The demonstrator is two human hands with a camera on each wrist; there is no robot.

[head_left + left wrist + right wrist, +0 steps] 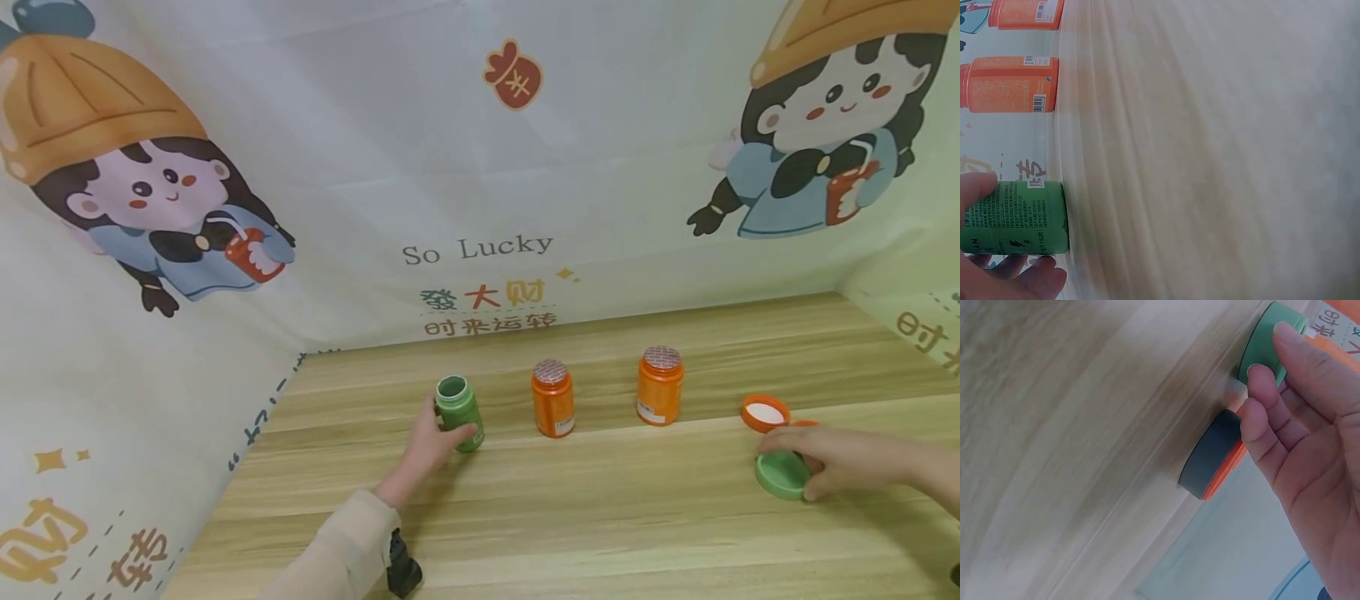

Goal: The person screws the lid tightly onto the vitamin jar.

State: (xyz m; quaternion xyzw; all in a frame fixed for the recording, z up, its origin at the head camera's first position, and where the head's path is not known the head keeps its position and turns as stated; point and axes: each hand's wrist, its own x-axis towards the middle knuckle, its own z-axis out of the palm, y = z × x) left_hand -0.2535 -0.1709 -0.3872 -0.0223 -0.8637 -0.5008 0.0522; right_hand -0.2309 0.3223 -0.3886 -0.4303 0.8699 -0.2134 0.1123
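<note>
My left hand (pixel 433 442) grips a green bottle (pixel 460 408), which stands upright and uncapped on the table, thumb on one side and fingers on the other. In the left wrist view the bottle (pixel 1019 219) shows its printed label. At the right, my right hand (pixel 832 458) pinches a round green lid (pixel 782 477) lying at the tabletop with its hollow side up. The right wrist view shows the thumb on the rim of that lid (pixel 1266 340). Just behind it lies an orange lid (pixel 765 413) with a white inside.
Two orange bottles (pixel 553 400) (pixel 660 387) with sealed tops stand in a row right of the green one. Another orange lid (pixel 805 423) is mostly hidden behind my right hand. A printed cloth (pixel 480 167) walls the wooden table (pixel 540 525).
</note>
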